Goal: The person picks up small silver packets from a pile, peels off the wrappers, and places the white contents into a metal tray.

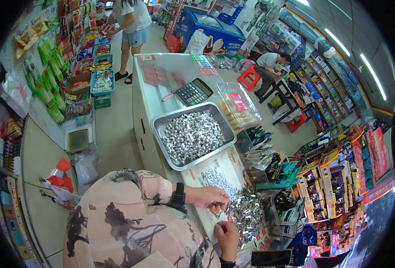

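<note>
My left hand (211, 198), with a black band at the wrist, is over the counter beside a loose pile of small shiny metal pieces (251, 216). Its fingertips are pinched together; whatever is between them is too small to tell. Just below it, my right hand (227, 237) is curled with thumb and finger pressed together at the pile's near edge, and its contents cannot be made out either. A heap of small whitish pieces (217, 179) lies behind the pile. Farther back, a rectangular steel tray (172, 165) holds a mass of small silvery pieces.
A black calculator (194, 91) and a clear plastic box (238, 106) of snacks stand beyond the tray. Packets crowd the counter's right side. A dark phone-like slab (271, 257) is at the near edge. One person (135, 22) stands by the shelves; another (271, 67) sits at the right.
</note>
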A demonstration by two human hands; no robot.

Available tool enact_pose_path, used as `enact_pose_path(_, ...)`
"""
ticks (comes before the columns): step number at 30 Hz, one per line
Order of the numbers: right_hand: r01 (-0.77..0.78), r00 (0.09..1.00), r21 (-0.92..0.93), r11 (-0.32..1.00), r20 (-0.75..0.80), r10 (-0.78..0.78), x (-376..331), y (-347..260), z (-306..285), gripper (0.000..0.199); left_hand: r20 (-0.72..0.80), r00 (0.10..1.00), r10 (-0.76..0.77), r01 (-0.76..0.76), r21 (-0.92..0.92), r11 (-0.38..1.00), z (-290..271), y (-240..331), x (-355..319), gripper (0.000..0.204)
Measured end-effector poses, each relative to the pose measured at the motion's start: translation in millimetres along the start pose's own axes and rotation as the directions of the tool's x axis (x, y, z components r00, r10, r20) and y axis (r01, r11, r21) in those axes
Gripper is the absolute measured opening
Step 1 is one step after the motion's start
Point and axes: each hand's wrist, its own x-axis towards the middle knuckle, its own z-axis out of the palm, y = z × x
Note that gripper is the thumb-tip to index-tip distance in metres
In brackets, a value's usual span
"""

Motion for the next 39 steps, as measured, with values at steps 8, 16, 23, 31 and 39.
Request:
enact_pose_path(8,-0.096,0.995,0.286,0.953,-0.009,0.103,6,-1,-2,0.009,-0.046,0.999,0.002,0.002,0.089,0.996,3,-3,2,0.013)
enact_pose_path(16,-0.093,0.990,0.876,0.473,0.028,0.141,24,-24,-4,0.005,0.003,0.999,-0.042,0.041,0.183,0.982,22,-3,15,0.009)
enact_pose_path(23,-0.149,0.975,0.920,0.363,0.077,0.206,24,-16,0,0.004,0.002,0.999,-0.049,0.048,0.107,0.993,19,-7,17,0.011)
enact_pose_path(31,0.012,0.952,0.845,0.535,-0.173,0.253,29,-12,8,0.003,-0.057,0.998,0.023,-0.016,0.120,0.993,21,-7,15,0.012)
enact_pose_path(39,0.060,0.976,0.732,0.679,-0.185,0.113,30,-23,6,0.007,0.003,0.953,0.302,-0.250,0.569,0.783,29,-7,-1,0.019)
